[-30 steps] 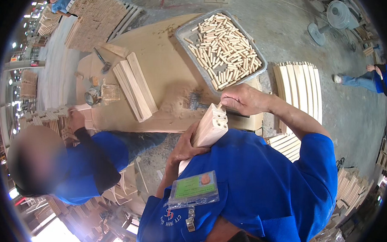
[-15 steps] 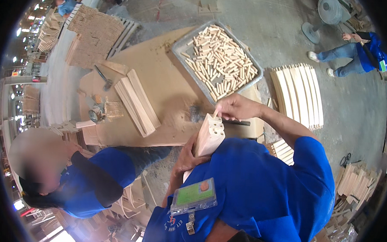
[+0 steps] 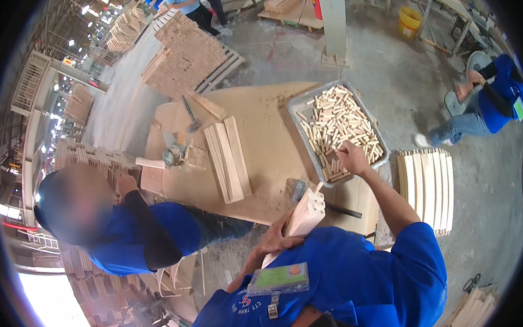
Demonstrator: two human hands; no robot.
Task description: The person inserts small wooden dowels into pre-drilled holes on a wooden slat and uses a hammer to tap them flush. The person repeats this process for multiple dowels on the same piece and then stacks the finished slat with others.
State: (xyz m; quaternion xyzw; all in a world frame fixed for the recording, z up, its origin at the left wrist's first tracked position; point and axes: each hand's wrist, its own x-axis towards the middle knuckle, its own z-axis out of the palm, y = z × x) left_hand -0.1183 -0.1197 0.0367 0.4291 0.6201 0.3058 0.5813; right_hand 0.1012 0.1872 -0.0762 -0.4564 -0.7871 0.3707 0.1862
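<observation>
My left hand (image 3: 278,238) is wrapped round a bundle of pale wooden bars (image 3: 307,216), held against my blue shirt with its end tilted up. Several drilled holes show in that end, and a dowel (image 3: 318,187) sticks out of one. Over the tray of short wooden dowels (image 3: 364,114), my right hand (image 3: 354,159) reaches in with fingertips pinched together among the dowels. Whether a dowel is between those fingers is hidden. Behind the bars lies a mallet (image 3: 296,189), its dark handle (image 3: 344,210) showing to the right.
Three wooden bars (image 3: 228,159) lie on the cardboard-covered table (image 3: 274,129), with a hammer (image 3: 191,115) beyond. A co-worker (image 3: 155,235) stands at left, another person (image 3: 488,102) at far right. Curved slats (image 3: 425,189) are stacked right of the table.
My right hand has left the end of the bars and moved up and right to the dowel tray. A dowel now stands in the bars' end. The view has shifted.
</observation>
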